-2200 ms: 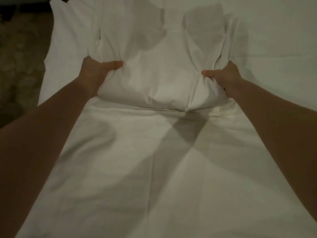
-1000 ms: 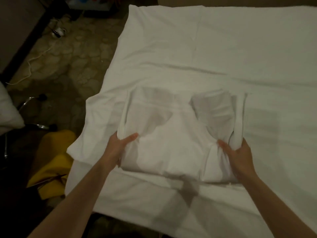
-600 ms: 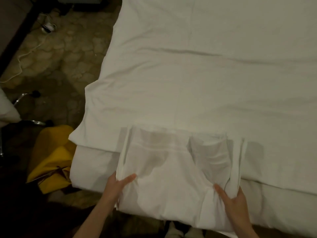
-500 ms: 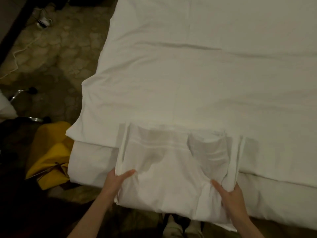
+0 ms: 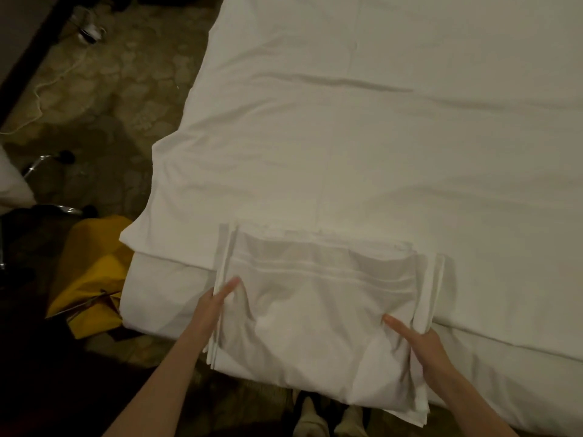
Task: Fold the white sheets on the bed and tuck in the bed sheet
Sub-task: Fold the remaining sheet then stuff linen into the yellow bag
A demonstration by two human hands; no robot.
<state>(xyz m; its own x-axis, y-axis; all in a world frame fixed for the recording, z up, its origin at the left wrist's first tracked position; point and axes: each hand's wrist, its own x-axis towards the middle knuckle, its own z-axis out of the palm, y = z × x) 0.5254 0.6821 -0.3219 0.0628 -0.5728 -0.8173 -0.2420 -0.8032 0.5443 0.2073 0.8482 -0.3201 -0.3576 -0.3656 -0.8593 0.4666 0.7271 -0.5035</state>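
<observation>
A folded white sheet (image 5: 318, 307), several layers thick, lies over the near edge of the bed and hangs partly past it. My left hand (image 5: 211, 307) grips its left edge, thumb on top and fingers under the layers. My right hand (image 5: 422, 342) grips its right edge the same way, thumb laid on the cloth. Under it the white bed sheet (image 5: 362, 137) covers the mattress with long creases; its near left corner (image 5: 135, 238) lies loose over the mattress corner.
A yellow cloth or bag (image 5: 91, 272) sits on the patterned floor left of the bed corner. Further left are a chair base with metal legs (image 5: 47, 184) and a white cable (image 5: 47, 89). My feet (image 5: 331, 414) show below the bed edge.
The folded sheet has been drawn from the middle of the bed to its near edge, both hands keeping their grip. Since half a second ago it has barely moved.
</observation>
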